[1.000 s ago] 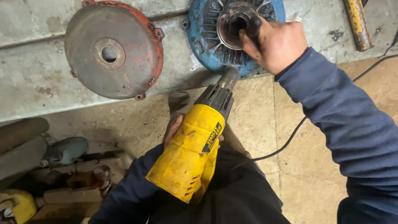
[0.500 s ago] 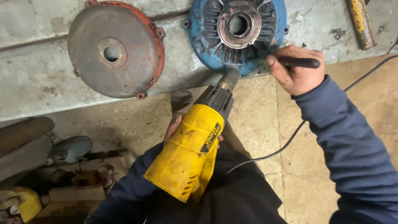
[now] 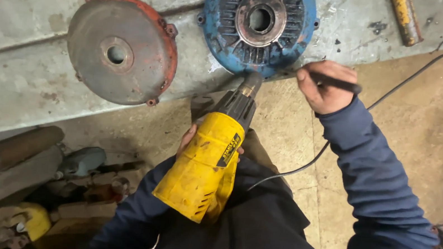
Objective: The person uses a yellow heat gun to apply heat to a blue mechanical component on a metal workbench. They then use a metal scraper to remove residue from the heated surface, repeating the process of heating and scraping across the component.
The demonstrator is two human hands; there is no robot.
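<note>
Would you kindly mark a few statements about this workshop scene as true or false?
1. The left hand holds the yellow power drill. True.
2. The right hand rests inside the blue round metal motor cover. False: it is beside the cover, gripping a thin dark rod.
3. The rusty red round metal cover lies left of the blue one. True.
4. The drill is green. False: yellow.

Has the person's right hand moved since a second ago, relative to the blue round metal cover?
Yes. The right hand, gripping a thin dark rod, has drawn back off the hub of the blue round metal cover to just past its lower right rim.
</note>
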